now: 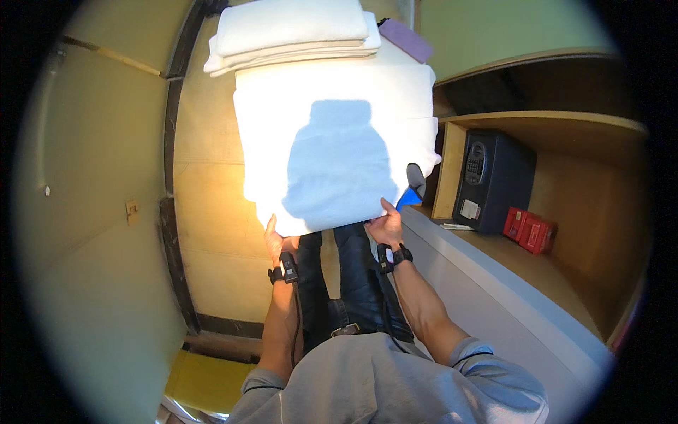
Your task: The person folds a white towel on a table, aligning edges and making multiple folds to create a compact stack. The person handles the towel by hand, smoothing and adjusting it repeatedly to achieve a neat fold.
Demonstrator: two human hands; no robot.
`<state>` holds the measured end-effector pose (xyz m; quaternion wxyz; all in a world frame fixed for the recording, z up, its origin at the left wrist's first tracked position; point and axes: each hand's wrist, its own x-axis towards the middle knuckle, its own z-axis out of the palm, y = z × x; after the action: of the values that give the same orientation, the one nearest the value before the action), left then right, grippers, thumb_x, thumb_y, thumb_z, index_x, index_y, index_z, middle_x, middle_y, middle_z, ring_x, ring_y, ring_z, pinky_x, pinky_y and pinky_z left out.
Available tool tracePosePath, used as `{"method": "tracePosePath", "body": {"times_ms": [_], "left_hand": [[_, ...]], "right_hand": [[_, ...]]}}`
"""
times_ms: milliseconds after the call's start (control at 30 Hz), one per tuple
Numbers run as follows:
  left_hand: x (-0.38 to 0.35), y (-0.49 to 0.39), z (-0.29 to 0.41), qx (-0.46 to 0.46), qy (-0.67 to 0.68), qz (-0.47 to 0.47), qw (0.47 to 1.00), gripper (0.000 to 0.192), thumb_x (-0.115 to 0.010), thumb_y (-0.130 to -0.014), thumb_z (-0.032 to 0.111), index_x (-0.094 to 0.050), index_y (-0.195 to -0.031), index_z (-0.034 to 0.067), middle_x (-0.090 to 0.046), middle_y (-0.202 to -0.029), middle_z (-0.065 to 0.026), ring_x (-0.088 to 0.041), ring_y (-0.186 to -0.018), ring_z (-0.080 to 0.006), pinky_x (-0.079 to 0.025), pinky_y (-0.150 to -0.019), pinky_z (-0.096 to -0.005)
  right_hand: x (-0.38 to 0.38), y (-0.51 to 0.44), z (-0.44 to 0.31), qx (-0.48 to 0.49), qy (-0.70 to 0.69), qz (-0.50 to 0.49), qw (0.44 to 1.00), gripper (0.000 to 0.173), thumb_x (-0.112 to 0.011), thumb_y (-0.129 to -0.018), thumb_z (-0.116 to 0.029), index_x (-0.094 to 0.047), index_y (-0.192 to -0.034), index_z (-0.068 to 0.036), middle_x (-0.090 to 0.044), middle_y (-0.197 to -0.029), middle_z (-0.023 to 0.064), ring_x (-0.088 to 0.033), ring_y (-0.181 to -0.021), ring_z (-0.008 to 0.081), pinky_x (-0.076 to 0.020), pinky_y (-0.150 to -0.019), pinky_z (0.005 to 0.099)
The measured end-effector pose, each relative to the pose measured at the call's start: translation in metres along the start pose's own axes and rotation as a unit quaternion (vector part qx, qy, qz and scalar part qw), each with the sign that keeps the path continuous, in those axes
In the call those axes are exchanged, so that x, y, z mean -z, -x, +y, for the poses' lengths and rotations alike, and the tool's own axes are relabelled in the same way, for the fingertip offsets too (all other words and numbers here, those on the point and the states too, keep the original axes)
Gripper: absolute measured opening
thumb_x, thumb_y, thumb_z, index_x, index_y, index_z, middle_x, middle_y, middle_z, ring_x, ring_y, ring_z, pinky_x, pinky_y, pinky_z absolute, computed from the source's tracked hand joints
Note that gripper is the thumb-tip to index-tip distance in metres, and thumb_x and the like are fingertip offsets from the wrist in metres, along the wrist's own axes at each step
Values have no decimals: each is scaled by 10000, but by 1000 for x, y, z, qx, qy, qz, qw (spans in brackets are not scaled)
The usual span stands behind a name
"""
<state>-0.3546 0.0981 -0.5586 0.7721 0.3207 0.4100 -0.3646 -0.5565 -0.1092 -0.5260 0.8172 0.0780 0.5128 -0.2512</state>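
A broad stack of folded white cloth (339, 164), perhaps towels or sheets, spreads out before me in bright light, with my shadow on it. My left hand (275, 244) grips the near left corner, thumb up along the side and fingers underneath. On the near right edge, my right hand (385, 227) has its thumb on top and its fingers hidden below the cloth. Just beyond my right hand, a grey and blue item (413, 185) juts out beside the cloth. At the far end lie more folded white and cream cloths (291, 32) in a pile.
On my right, a wooden shelf (561, 297) holds a dark safe with a keypad (492, 177) and red boxes (529, 230). A purple cloth-like item (407, 41) lies at the far right. A pale green wall (100, 175) stands left, and a yellow-green surface (209, 379) is low left.
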Motion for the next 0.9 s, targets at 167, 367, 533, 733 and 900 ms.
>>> {"method": "tracePosePath", "body": {"times_ms": [167,367,533,733,900], "left_hand": [[24,-13,10,-41,-27,51,998,484,-573,-1115,320,-550,-1457,-21,-657,-1421,-173,-615,-1316,-344,-498,-1136,-493],[69,-45,28,22,-40,-23,999,467,-519,-1135,393,-551,-1432,33,-630,-1431,-136,-600,-1255,-341,-493,-1106,-515],[85,-64,60,56,-37,195,979,398,-508,-1141,378,-546,-1386,66,-637,-1351,-135,-595,-1183,-351,-493,-1056,-576],[40,-29,59,-111,-581,206,780,435,-639,-1037,304,-564,-1364,27,-608,-1211,-198,-607,-951,-332,-551,-749,-467],[-86,10,-42,-443,-668,-122,585,340,-694,-979,58,-660,-1312,-2,-640,-1302,-217,-620,-1204,-353,-501,-1038,-423]], "right_hand": [[33,-21,-11,81,-86,40,992,243,-719,-993,-109,-667,-1228,-75,-729,-1145,61,-689,-1024,240,-610,-845,341],[83,-34,-42,143,-40,134,980,291,-722,-1000,-173,-675,-1277,-97,-698,-1292,63,-631,-1202,287,-492,-1026,477],[72,-25,-81,90,-95,-18,991,529,-665,-1044,-285,-542,-1528,-112,-578,-1531,105,-524,-1386,353,-391,-1169,599],[47,-14,-110,170,-111,4,979,655,-710,-1017,-249,-445,-1564,-4,-531,-1562,148,-500,-1411,352,-397,-1180,555],[53,-3,-121,186,-92,24,978,643,-736,-1001,-256,-476,-1529,3,-585,-1500,140,-562,-1339,337,-440,-1138,532]]}}
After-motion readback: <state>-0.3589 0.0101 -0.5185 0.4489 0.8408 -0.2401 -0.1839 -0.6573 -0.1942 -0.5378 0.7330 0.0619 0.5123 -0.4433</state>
